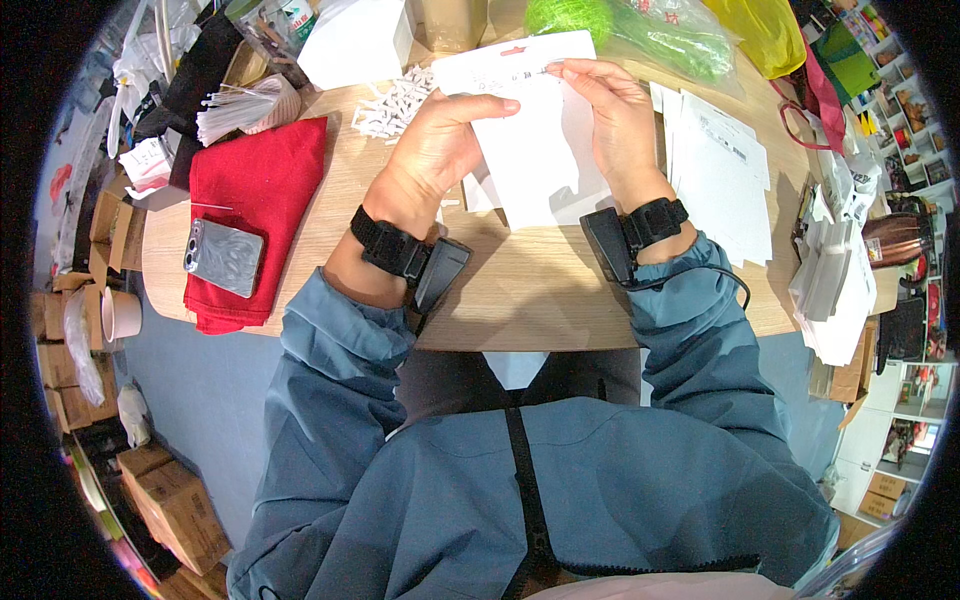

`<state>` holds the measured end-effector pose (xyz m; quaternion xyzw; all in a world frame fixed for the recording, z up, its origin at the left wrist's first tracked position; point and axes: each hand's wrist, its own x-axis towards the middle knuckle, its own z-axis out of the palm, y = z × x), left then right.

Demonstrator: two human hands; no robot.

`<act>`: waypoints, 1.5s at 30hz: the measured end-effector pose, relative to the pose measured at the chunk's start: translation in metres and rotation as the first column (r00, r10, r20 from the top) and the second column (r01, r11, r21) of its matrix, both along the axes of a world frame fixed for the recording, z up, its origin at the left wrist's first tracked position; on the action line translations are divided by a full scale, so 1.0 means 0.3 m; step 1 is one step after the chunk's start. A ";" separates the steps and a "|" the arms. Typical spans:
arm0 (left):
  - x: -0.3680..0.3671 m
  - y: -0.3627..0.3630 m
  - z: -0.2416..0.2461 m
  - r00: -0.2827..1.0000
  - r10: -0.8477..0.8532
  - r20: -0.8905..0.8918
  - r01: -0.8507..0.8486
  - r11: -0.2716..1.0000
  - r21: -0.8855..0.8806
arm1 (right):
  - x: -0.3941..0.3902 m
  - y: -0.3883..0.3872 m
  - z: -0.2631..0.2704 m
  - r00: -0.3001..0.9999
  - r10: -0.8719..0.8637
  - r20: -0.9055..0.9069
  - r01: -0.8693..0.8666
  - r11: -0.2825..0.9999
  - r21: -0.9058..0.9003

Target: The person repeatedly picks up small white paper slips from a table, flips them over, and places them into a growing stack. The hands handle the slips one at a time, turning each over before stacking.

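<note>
A white card with a red-edged hang slot and some print is held up over the table. My left hand grips its left side, thumb lying across the front. At the card's upper right, my right hand pinches a small, thin item against it between thumb and fingertips; what that item is cannot be told. Beneath the hands are white sheets, partly covered. A stack of white printed cards lies right of my right hand. Small white plastic pieces are heaped beyond my left hand.
On the wooden table, a phone rests on a folded red cloth. Behind it stands a bundle of white ties. A white box, green netting and a clear plastic bag line the far side.
</note>
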<state>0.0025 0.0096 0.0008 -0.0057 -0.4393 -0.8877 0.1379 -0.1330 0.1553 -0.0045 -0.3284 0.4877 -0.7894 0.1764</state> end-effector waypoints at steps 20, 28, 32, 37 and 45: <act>0.000 0.019 0.003 0.936 0.332 0.118 -0.197 0.770 -0.607 | -0.029 0.028 0.033 0.996 -0.041 0.079 0.051 0.990 -0.132; -0.013 -0.004 -0.007 0.881 0.456 0.128 -0.292 0.736 -0.611 | -0.017 0.033 0.046 0.999 -0.052 -0.007 0.052 0.997 -0.059; -0.003 -0.004 -0.005 0.914 0.403 0.043 -0.262 0.668 -0.697 | -0.033 0.062 0.082 0.987 -0.090 -0.135 0.077 0.992 -0.098; 0.022 0.005 -0.002 0.927 0.355 -0.118 -0.219 0.258 -0.941 | -0.213 0.291 0.207 0.875 -0.397 -0.278 0.380 0.918 -0.116; 0.030 0.006 -0.033 0.896 0.444 0.005 0.023 -0.034 -0.999 | -0.392 0.589 0.199 0.563 -0.512 -0.649 0.802 0.146 0.580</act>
